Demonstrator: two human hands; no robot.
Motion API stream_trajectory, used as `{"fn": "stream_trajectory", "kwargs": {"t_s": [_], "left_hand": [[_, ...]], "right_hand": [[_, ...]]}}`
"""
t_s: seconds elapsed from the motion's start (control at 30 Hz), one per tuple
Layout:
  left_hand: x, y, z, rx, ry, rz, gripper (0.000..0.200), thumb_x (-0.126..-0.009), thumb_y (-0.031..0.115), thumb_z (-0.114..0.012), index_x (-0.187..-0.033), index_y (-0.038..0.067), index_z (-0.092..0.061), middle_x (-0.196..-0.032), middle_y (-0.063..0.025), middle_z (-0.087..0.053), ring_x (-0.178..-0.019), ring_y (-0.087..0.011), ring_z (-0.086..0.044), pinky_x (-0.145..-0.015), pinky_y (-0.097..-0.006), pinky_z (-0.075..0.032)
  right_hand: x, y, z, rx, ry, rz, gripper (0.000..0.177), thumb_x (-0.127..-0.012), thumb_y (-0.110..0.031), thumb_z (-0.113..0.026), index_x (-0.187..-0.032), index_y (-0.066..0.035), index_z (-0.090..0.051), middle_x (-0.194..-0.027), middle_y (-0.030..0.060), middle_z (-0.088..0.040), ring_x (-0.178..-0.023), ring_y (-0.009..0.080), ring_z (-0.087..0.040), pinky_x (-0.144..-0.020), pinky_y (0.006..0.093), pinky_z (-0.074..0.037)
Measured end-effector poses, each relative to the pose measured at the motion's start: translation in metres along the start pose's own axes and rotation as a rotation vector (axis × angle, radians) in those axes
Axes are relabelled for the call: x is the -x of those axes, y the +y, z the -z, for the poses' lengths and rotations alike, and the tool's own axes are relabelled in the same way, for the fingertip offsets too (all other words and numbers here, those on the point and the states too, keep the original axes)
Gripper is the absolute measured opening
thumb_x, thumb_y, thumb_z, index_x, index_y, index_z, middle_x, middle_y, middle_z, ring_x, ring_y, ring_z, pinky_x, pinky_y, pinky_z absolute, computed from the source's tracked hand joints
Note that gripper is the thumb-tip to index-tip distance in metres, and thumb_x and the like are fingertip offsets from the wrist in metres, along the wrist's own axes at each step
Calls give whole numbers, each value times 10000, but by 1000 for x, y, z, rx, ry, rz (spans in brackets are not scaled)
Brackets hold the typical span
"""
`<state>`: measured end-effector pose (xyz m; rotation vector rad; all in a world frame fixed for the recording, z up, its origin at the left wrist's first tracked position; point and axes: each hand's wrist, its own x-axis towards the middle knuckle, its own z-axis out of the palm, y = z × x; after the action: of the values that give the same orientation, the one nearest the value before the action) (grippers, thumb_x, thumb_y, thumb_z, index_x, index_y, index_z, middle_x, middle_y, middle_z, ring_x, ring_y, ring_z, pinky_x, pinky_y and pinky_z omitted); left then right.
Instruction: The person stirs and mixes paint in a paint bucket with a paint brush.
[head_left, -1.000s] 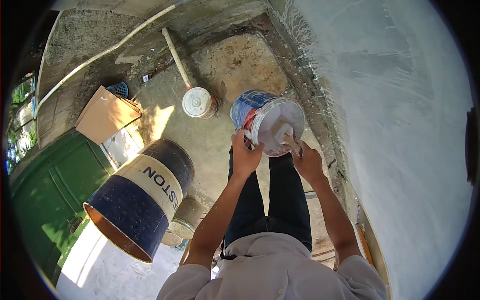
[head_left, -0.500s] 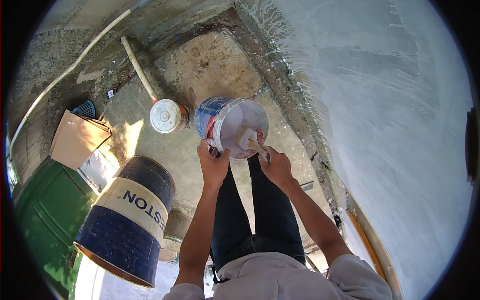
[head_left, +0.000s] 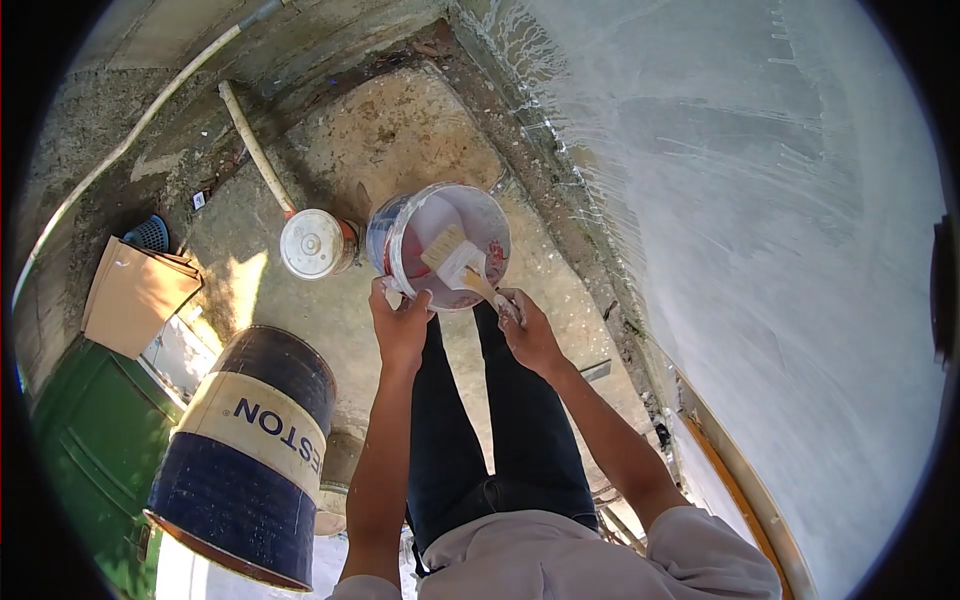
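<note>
My left hand (head_left: 402, 325) grips the near rim of a paint-smeared bucket (head_left: 381, 232), which is tilted with its mouth toward me. Whitish paint (head_left: 434, 216) covers the inside of the bucket. In my right hand (head_left: 528, 335) is the handle of a wide flat paintbrush (head_left: 462, 268), fingers wrapped round it. The brush lies across the bucket's mouth, its bristles pointing up and left and its lower part coated white. My dark trouser legs (head_left: 455, 410) show below the bucket.
To the left stand a lidded can (head_left: 313, 245), a dark blue and cream drum (head_left: 235, 490), folded cardboard (head_left: 137, 295) and a blue basket (head_left: 148, 233). A pale pipe (head_left: 255, 148) reaches toward the can. On the right rises a whitish painted wall (head_left: 760, 300).
The brush has come up out of the bucket's depth, so more of its bristles and handle show. The bucket's mouth faces me slightly differently. The whole view has shifted a little.
</note>
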<state>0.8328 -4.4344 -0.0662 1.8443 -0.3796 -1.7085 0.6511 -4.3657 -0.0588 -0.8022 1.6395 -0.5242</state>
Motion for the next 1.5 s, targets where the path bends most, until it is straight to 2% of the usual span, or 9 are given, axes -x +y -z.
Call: {"fn": "stream_trajectory", "kwargs": {"t_s": [0.1, 0.2, 0.4, 0.7, 0.8, 0.97, 1.2, 1.3, 1.5], "left_hand": [[-2, 5, 3, 27, -33, 26, 452, -821, -55, -581, -1190, 48, -342, -1192, -170, -451, -1130, -273, -516, -838, -401, -554], [-5, 7, 5, 46, -21, 32, 400, -820, -61, -575, -1139, 50, -361, -1180, -166, -454, -1120, -272, -521, -845, -409, -557], [-11, 10, 21, 59, 16, 66, 332, -816, -40, -588, -1065, 56, -391, -1160, -140, -460, -1080, -265, -539, -833, -400, -566], [-24, 12, 44, 66, 51, 72, 290, -820, -24, -595, -1027, 52, -408, -1114, -109, -472, -1009, -233, -570, -818, -382, -578], [-27, 12, 48, 27, 47, 66, 277, -830, -13, -598, -1030, 64, -423, -1116, -76, -495, -991, -202, -581, -802, -367, -579], [-29, 24, 51, 46, 12, 38, 354, -806, -45, -601, -1094, 28, -408, -1173, -159, -466, -1015, -260, -582, -812, -372, -577], [-38, 25, 56, -22, 6, 51, 518, -812, -49, -599, -1252, 34, -338, -1239, -171, -436, -1076, -265, -560, -810, -361, -564], [-40, 24, 56, -20, 5, 44, 527, -816, -44, -598, -1261, 37, -328, -1243, -166, -433, -1079, -263, -557, -811, -361, -563], [-43, 31, 56, 42, -6, 88, 396, -848, 26, -605, -1187, 102, -415, -1163, -90, -506, -1023, -226, -594, -830, -384, -561]], "right_hand": [[0, 11, -4, -238, -236, -158, 373, -896, -58, -494, -1245, -19, -369, -893, 171, -586, -799, 203, -578, -748, 323, -456], [0, 5, -10, -38, -188, -162, 428, -894, -48, -482, -1277, -25, -293, -917, 197, -589, -817, 290, -617, -744, 364, -468], [1, -15, -23, 234, -7, 4, 420, -859, -44, -533, -1247, 7, -380, -967, 280, -590, -921, 459, -576, -776, 474, -471], [-10, -23, -46, 287, 91, 188, 422, -841, -23, -545, -1231, 38, -396, -982, 321, -581, -923, 484, -562, -783, 492, -471], [-17, -32, -50, 323, 56, 125, 337, -890, -53, -505, -1203, 48, -428, -967, 319, -592, -945, 487, -558, -771, 463, -473], [-23, -44, -52, 359, 16, -9, 354, -866, -67, -524, -1196, 18, -429, -923, 304, -600, -881, 472, -579, -766, 510, -466], [-32, -51, -49, 263, 68, -5, 329, -878, -59, -494, -1197, 10, -454, -885, 307, -606, -862, 478, -584, -735, 500, -475], [-35, -47, -50, 236, 121, -9, 300, -900, -17, -454, -1199, 5, -463, -798, 175, -596, -713, 265, -611, -685, 344, -473], [-31, -50, -51, -51, 131, 37, 290, -930, -26, -439, -1217, 17, -448, -850, 46, -520, -758, 102, -486, -711, 249, -431]]}}
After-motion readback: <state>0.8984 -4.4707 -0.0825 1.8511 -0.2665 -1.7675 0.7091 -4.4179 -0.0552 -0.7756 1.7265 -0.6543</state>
